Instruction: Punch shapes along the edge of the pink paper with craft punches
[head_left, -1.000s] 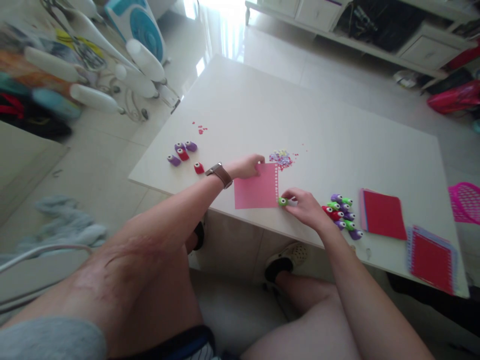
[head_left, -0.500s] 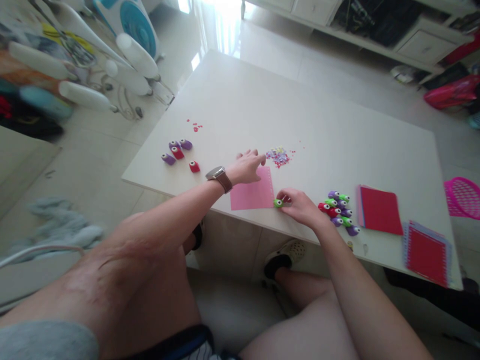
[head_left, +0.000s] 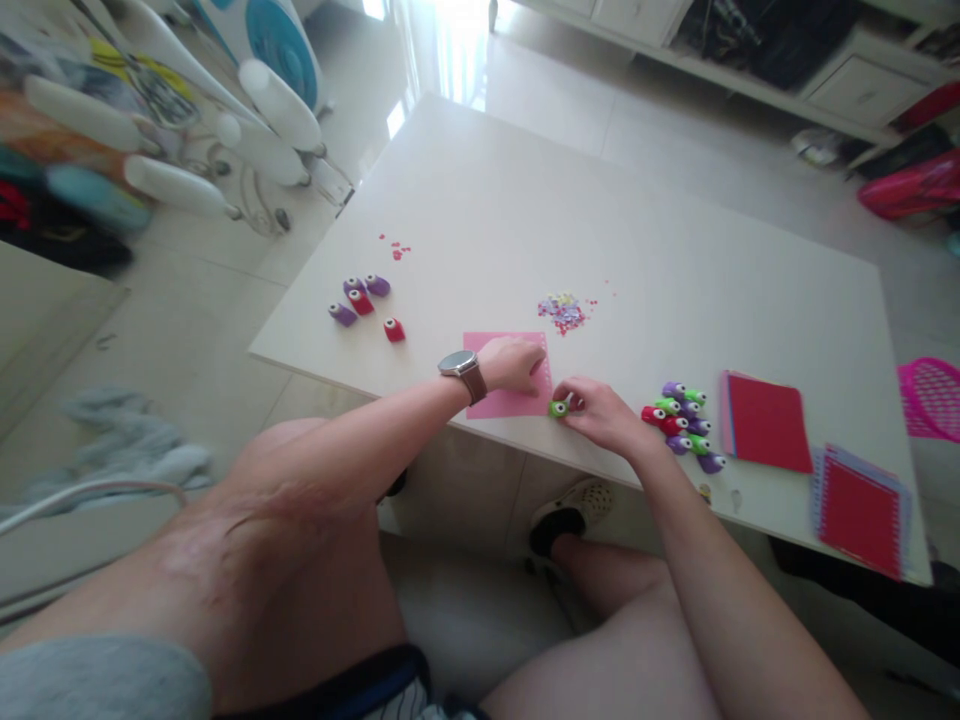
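My right hand (head_left: pixel 596 410) is closed around a small green craft punch (head_left: pixel 559 409) with a white top. The punch sits at the lower right edge of a pink sheet of paper (head_left: pixel 487 402), whose right edge is lined with small punched holes. Over the sheet is my left hand (head_left: pixel 511 365), a watch on its wrist. Its fingers bend down toward the paper near the right edge, thumb apart from them; the fingertips are partly hidden.
Paper confetti (head_left: pixel 564 312) lies beyond the sheet, with red bits (head_left: pixel 397 250) farther left. Purple and red punches (head_left: pixel 360 301) stand at left. Several more punches (head_left: pixel 682 425), red card sheets (head_left: pixel 769 422) and a hole-edged stack (head_left: pixel 861 512) are at right on the white table (head_left: pixel 637 240).
My left hand has come back from beside the confetti toward me, down over the pink sheet, its fingers more bent. My right hand keeps the green punch at the sheet's edge.
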